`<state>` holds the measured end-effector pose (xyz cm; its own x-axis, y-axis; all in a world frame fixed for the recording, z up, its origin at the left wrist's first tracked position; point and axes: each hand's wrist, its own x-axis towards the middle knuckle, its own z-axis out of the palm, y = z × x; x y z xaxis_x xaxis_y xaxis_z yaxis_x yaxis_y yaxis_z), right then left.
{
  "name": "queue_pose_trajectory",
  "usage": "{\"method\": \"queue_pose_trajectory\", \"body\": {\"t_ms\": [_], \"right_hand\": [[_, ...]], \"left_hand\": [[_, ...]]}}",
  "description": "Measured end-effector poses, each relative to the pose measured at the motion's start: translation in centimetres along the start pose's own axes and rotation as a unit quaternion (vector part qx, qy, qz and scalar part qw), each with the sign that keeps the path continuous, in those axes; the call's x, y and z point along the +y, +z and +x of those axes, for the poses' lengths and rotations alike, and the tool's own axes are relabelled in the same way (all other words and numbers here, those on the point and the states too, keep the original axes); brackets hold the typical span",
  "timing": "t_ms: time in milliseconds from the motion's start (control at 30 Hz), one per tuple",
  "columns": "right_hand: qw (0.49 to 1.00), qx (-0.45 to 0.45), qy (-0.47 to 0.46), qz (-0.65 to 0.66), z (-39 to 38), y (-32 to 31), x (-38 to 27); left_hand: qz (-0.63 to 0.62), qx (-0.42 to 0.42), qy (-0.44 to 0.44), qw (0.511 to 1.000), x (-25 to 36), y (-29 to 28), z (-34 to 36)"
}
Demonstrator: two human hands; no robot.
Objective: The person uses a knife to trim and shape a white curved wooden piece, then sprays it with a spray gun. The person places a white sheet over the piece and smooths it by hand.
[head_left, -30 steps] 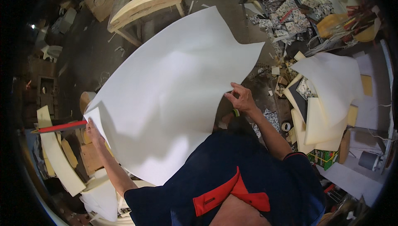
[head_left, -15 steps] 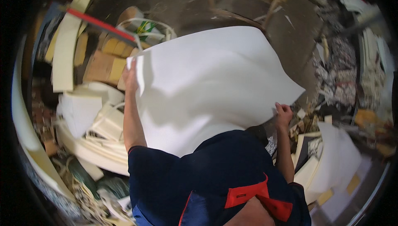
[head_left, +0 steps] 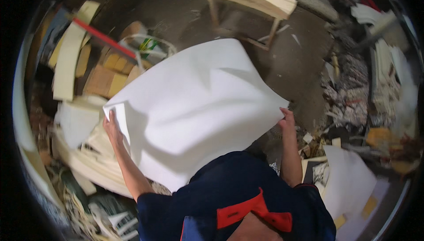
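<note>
sheet: large white sheet (head_left: 198, 108), now lower and further right
left hand (head_left: 112, 128): pinching its left corner
right hand (head_left: 286, 119): pinching its right edge

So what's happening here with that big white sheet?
A person in a dark blue top is holding a large white sheet spread out in front of them, above the floor. The left hand grips its left edge and the right hand pinches its right corner. The sheet bows and creases in the middle. Around them lie foam offcuts, more white sheets and a wooden stool.
</note>
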<state>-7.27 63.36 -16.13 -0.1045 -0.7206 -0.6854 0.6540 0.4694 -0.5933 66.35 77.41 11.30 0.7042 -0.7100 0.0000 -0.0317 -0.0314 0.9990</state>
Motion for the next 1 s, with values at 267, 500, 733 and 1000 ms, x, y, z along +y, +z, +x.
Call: {"method": "queue_pose_trajectory", "body": {"t_ms": [267,500,733,1000], "right_hand": [[0.955,-0.285,-0.040,0.070,-10.9,7.0,-13.0],[0.967,-0.168,-0.138,-0.130,-9.6,8.8,-16.8],[0.907,-0.328,-0.241,-0.105,-12.9,16.3,-17.0],[0.503,-0.466,-0.573,-0.450,-23.3,25.5,1.3]], "left_hand": [[-0.134,0.022,-0.195,0.971,-1.5,-6.3,-5.1],[-0.277,-0.030,-0.230,0.932,-3.4,-8.5,-8.0],[0.396,0.216,-0.132,0.882,-9.2,-8.0,-5.9],[0.168,-0.427,0.192,0.867,5.2,25.2,-15.1]]}}
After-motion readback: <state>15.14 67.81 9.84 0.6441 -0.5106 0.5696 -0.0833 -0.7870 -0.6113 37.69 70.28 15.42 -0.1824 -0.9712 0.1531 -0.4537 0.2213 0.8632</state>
